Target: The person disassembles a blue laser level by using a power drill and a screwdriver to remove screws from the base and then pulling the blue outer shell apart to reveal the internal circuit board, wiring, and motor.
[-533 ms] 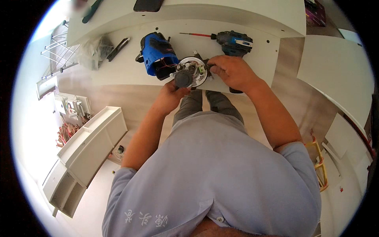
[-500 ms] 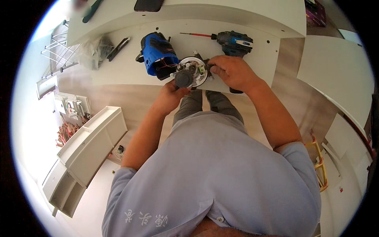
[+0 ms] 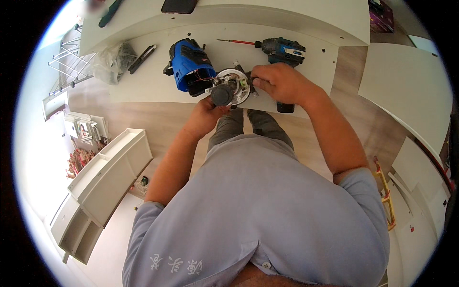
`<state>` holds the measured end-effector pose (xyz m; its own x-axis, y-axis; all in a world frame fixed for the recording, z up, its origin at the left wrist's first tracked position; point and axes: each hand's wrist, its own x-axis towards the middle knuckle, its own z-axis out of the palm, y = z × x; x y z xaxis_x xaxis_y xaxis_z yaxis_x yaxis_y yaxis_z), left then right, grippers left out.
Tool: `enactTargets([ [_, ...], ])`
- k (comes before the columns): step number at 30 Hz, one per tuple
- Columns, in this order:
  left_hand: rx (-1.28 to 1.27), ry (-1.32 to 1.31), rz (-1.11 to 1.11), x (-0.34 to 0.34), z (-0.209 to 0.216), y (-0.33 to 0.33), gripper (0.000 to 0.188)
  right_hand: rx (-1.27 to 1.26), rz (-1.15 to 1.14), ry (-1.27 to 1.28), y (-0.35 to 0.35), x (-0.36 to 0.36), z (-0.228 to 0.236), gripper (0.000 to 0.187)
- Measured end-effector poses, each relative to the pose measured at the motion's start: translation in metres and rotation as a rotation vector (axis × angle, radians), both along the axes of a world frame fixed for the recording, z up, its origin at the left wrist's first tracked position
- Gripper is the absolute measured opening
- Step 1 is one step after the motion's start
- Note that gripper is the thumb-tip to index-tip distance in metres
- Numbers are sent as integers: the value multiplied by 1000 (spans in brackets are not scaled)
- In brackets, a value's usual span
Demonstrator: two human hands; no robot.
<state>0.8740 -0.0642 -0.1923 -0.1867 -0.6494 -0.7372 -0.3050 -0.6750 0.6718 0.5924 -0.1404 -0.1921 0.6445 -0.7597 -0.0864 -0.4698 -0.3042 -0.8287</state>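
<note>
My left hand (image 3: 207, 115) is closed on the near edge of a round mechanism (image 3: 234, 90), with a silver ring, a dark grey round cap, small electronic parts and stubby feet; it looks like the base of a laser level. My right hand (image 3: 279, 81) pinches at the mechanism's right side, and what lies between its fingertips is hidden. Thin wires run from the mechanism to a blue housing (image 3: 190, 64), tipped on its side just to the left with its dark opening toward me. Beyond my right hand lies a blue-black cordless drill (image 3: 283, 49), partly covered by that hand.
On the white board (image 3: 148, 88) lie a red-shafted screwdriver (image 3: 241, 42), a black knife-like tool (image 3: 142, 59) and a clear plastic bag (image 3: 112, 64). A dark phone-like slab (image 3: 179, 5) rests on the raised far panel. White cabinet frames (image 3: 107, 179) stand at the left.
My right hand has lifted slightly away from me at the mechanism's right side, uncovering more of the drill's battery. The left hand keeps its hold, and the view has shifted a little.
</note>
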Motion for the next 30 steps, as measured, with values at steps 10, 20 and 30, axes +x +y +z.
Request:
enactTargets([
  [10, -29, 19, -48, 2, 0, -2, 25, 78, 133, -27, -20, -3, -4, 25],
  [20, -37, 41, -63, 9, -9, 2, 37, 826, -10, -83, -28, 5, 13, 22],
  [30, -63, -43, -168, 13, -12, 4, 40, 998, -154, 4, -24, 6, 23, 25],
])
